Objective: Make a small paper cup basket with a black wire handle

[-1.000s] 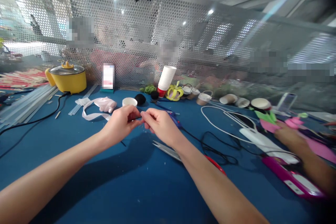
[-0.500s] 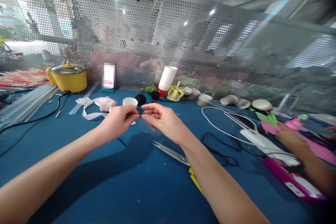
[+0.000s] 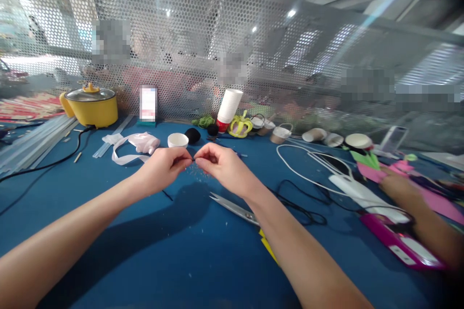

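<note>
My left hand and my right hand meet fingertip to fingertip above the blue table. Both are closed in a pinch on a thin black strand, of which only a short bit shows between them. Another short black piece is visible below my left hand. Just behind the fingers are a white paper cup and a dark round ball. Scissors with yellow handles lie partly under my right forearm.
White ribbon, a yellow electric pot and a propped phone stand left. Stacked cups lean near the perforated screen. Cables, a power strip and a magenta device lie right, beside another person's arm.
The right hand's fingers have drawn in from a looser spread to a tighter pinch by the left fingertips. The whole view has shifted slightly.
</note>
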Motion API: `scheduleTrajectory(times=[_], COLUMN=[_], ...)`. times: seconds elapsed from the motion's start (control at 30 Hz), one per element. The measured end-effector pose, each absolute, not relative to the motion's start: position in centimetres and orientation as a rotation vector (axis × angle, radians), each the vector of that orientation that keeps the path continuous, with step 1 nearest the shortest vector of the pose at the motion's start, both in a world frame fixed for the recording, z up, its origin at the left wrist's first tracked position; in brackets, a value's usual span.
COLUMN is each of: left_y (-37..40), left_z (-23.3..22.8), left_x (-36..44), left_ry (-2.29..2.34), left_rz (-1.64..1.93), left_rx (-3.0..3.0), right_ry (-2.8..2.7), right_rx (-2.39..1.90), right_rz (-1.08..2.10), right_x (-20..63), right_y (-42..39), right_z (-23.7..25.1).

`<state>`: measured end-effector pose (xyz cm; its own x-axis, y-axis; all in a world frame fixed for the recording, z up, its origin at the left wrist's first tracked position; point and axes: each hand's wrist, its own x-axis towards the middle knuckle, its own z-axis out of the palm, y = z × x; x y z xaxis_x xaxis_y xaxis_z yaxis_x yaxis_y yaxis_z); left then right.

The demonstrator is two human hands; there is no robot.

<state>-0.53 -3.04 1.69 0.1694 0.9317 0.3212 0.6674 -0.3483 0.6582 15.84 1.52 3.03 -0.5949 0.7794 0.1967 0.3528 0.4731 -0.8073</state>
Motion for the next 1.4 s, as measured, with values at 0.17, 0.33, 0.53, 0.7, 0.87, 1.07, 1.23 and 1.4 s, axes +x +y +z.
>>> scheduleTrajectory(times=[0.17, 0.33, 0.53, 0.7, 0.87, 1.07, 1.23, 1.4], left_y=[-3.04, -3.18, -3.13, -2.85, -2.87, -2.93, -2.96, -3.01], left_z=[1.71, 1.65, 1.62, 1.32, 1.33, 1.28, 1.35, 1.46], left_x=[-0.51, -0.32, -0.25, -0.46, -0.34, -0.22, -0.35, -0.32], left_ry=[1.509, 1.493, 1.508, 1.476, 1.479, 1.493, 1.505, 1.493], left_rz=[1.016, 1.002, 0.946, 1.012, 1.029, 0.978, 0.971, 1.004], left_rx=[2.076, 2.083, 2.072, 2.052, 2.059, 2.063, 2.065, 2.056], right_ry=[-2.06, -2.185, -2.168, -2.052, -2.101, -2.224, -2.139, -2.082], right_rx=[-1.037, -1.104, -0.995, -0.96, -1.11, -1.05, -0.99, -1.061], right_rz=[1.14, 1.026, 0.982, 1.136, 1.017, 0.9, 0.992, 1.163], right_x=[16.11, 15.95, 15.69, 15.83, 15.99, 15.7, 15.69, 15.97], right_y=[1.81, 1.61, 1.47, 1.74, 1.74, 1.49, 1.65, 1.82], right_z=[3.25, 2.93, 2.74, 3.0, 3.07, 2.52, 2.51, 2.77])
